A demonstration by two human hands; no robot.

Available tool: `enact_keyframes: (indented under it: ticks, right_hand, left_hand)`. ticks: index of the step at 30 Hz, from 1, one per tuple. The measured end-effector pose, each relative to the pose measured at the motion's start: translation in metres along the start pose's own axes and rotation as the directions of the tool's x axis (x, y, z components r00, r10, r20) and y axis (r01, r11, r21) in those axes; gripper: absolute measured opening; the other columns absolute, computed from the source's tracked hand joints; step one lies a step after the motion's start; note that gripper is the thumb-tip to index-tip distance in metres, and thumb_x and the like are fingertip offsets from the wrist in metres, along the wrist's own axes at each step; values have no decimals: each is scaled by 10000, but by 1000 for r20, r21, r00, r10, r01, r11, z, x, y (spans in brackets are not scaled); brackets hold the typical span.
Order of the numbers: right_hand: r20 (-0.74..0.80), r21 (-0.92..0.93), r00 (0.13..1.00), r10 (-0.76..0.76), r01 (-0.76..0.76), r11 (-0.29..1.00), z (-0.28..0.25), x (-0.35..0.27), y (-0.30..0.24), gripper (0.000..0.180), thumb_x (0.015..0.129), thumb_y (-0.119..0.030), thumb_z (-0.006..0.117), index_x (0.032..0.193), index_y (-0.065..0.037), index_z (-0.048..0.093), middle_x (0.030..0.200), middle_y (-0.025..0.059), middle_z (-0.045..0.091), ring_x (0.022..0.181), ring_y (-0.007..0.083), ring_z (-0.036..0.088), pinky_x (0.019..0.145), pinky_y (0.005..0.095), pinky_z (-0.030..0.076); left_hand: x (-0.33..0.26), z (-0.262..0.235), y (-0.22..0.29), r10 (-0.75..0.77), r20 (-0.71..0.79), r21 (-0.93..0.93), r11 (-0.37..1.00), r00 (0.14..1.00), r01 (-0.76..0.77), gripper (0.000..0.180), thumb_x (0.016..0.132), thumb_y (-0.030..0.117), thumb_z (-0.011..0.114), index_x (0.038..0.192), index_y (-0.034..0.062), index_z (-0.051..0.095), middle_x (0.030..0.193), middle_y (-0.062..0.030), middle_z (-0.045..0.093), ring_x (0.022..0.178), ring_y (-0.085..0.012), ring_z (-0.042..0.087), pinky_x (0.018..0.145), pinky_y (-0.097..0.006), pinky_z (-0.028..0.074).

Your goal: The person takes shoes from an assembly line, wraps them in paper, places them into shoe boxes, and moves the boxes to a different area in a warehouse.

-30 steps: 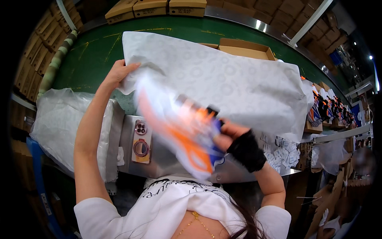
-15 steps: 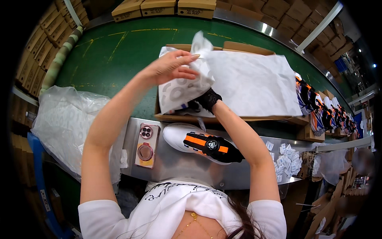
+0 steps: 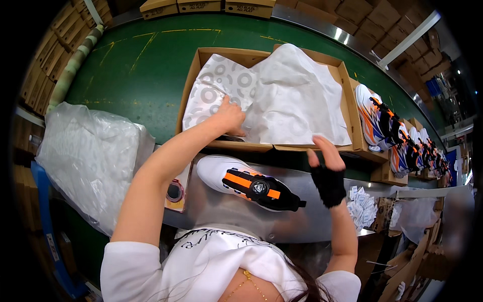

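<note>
Two open cardboard shoe boxes (image 3: pixel 187 98) stand side by side on the green table. Patterned white tissue paper (image 3: pixel 209 90) covers the left one, and a paler, wrinkled sheet of tissue paper (image 3: pixel 297 93) lies over the right one. My left hand (image 3: pixel 231 117) presses down on the patterned paper near the box's front edge, fingers apart, some tips out of sight. Open and holding nothing, my right hand (image 3: pixel 329 171), in a black fingerless glove, hovers by the right box's front edge. Between my arms, a white, black and orange sneaker (image 3: pixel 254 187) with a dial lies on the metal ledge.
A clear plastic bag of white sheets (image 3: pixel 90 156) lies at the left, near a partly hidden phone (image 3: pixel 177 194). Small white packets (image 3: pixel 362 207) are heaped at the right. Several sneakers (image 3: pixel 372 116) line the right side; closed boxes (image 3: pixel 198 6) stand at the back.
My left hand has lowered from the raised paper and lies on it, the flap now down. My right hand has come out from under the paper and moved right, toward me.
</note>
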State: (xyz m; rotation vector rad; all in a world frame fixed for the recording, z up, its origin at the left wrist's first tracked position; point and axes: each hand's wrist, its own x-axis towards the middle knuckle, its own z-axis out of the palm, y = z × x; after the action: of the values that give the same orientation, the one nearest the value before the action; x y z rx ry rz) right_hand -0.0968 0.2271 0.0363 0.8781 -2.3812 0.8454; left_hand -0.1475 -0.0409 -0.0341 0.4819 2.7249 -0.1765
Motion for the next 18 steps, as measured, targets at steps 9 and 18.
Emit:
enact_keyframes:
  ticks: [9, 18]
  right_hand:
    - [707, 249, 400, 583, -913, 324, 14, -130, 25, 328, 837, -280, 530, 1066, -45, 513, 784, 43, 592, 622, 88, 535, 523, 227, 436]
    - [681, 691, 695, 232, -714, 113, -1, -34, -37, 365, 849, -266, 481, 1039, 44, 513, 739, 59, 557, 595, 106, 481, 581, 223, 407]
  left_hand:
    - [-121, 3, 35, 79, -675, -556, 599, 733, -577, 546, 581, 347, 753, 935, -19, 557, 913, -153, 569, 876, -287, 545, 776, -358, 418]
    - [-185, 6, 42, -310, -248, -962, -36, 918, -272, 643, 561, 68, 786, 1108, 29, 450, 995, -42, 555, 915, -100, 502, 823, -250, 408]
